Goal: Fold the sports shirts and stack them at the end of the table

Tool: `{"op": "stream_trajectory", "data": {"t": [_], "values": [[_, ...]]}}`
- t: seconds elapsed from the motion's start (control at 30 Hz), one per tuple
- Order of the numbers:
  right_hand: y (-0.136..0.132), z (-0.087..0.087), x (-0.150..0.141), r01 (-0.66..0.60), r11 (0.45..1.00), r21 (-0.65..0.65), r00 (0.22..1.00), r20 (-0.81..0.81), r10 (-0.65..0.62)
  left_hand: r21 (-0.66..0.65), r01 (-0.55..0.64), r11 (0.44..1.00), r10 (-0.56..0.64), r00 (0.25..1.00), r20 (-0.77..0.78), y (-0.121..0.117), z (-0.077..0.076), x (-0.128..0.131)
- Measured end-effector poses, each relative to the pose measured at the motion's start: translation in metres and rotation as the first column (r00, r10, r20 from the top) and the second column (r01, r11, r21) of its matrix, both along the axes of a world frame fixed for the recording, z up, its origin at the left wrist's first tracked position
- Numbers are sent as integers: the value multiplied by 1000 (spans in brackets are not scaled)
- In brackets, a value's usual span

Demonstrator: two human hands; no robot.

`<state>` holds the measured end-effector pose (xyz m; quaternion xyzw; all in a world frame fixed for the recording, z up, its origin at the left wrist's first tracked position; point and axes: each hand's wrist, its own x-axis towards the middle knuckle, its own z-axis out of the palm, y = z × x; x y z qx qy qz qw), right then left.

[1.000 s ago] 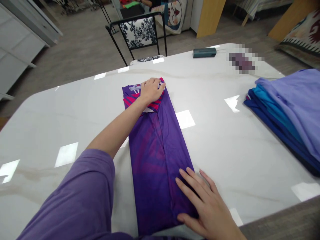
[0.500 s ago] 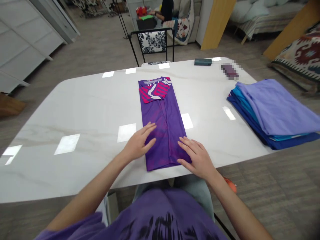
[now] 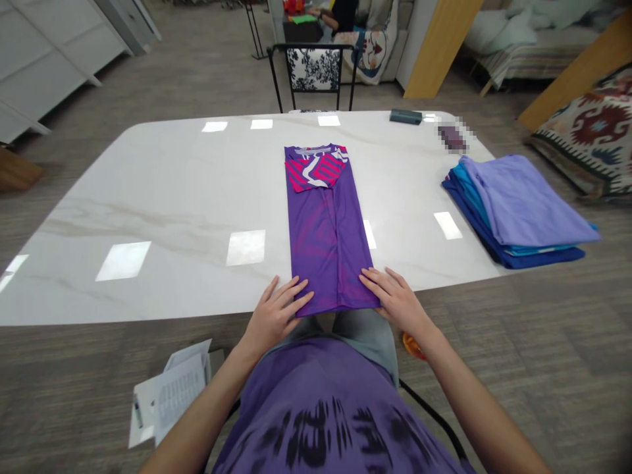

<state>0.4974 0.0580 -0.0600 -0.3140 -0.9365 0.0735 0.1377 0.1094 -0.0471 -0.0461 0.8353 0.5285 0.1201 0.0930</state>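
Observation:
A purple shirt (image 3: 316, 243) lies folded into a long strip on the white table, its collar and a pink-and-white patterned sleeve at the far end. Its near hem reaches slightly past the table's front edge. At the near left corner, my left hand (image 3: 276, 313) has its fingers on top of the cloth, the thumb hidden at the hem. My right hand (image 3: 397, 303) holds the near right corner the same way, fingers above and thumb tucked by the hem.
A stack of folded blue and lilac clothes (image 3: 528, 204) sits at the table's right end. Farther back are a dark case (image 3: 405, 116) and a blurred-out object (image 3: 451, 138). A chair (image 3: 315, 69) stands across the white table (image 3: 172, 191); papers (image 3: 172, 395) lie low on my left.
My left hand has come back from the shirt's middle to its near left corner. My right hand has shifted to the near right corner. The shirt now reaches past the table edge.

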Motion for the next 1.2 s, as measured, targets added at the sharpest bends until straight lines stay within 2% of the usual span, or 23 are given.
{"op": "stream_trajectory", "data": {"t": [0.1,0.2,0.3,0.37,0.43,0.5,0.53,0.6,0.67,0.73,0.8,0.87,0.93,1.0,1.03,1.1,1.17,1.2], "values": [[-21,-10,6,22,999,28,994,-106,-19,0,-43,999,43,996,75,-18,-7,-1],[-42,-8,8,33,999,-6,980,-194,-33,-42,-56,998,63,981,185,-35,-6,-3],[-58,16,8,-38,991,-127,959,-283,0,-121,-13,993,53,941,335,-50,11,-6],[-62,42,7,-134,966,-221,928,-371,44,-159,11,987,63,887,457,-54,31,-12],[-56,72,4,-189,939,-288,892,-449,42,-172,14,985,86,825,559,-46,58,-21],[-32,101,-3,-173,929,-327,871,-491,-10,-172,-21,985,122,789,602,-20,87,-32],[-14,114,-9,-141,931,-337,868,-495,-48,-166,-64,984,153,784,601,0,100,-38],[40,131,-26,-50,941,-335,863,-488,-128,-139,-185,973,231,774,589,56,122,-51],[111,137,-50,42,947,-319,845,-494,-204,-115,-283,952,291,732,616,127,131,-63],[193,130,-80,80,936,-343,814,-519,-260,-120,-310,943,306,670,677,206,125,-77],[272,114,-111,79,906,-415,809,-504,-302,-143,-300,943,309,631,712,282,108,-91],[337,92,-139,175,889,-423,855,-382,-351,-177,-333,926,363,659,659,344,83,-104],[377,71,-160,360,881,-306,879,-206,-430,-150,-450,880,458,726,512,383,57,-110],[393,53,-173,490,862,-133,858,-103,-504,-13,-537,843,507,787,352,398,36,-108],[393,46,-178,503,862,-68,857,-93,-507,69,-523,849,484,825,293,399,28,-104],[386,33,-184,446,895,-1,891,-89,-444,181,-390,903,354,913,204,392,14,-92],[377,23,-189,353,936,6,935,-41,-352,188,-238,953,218,968,124,382,3,-79],[374,18,-191,321,947,-8,947,-1,-321,164,-203,965,191,978,88,379,-2,-74]]}}
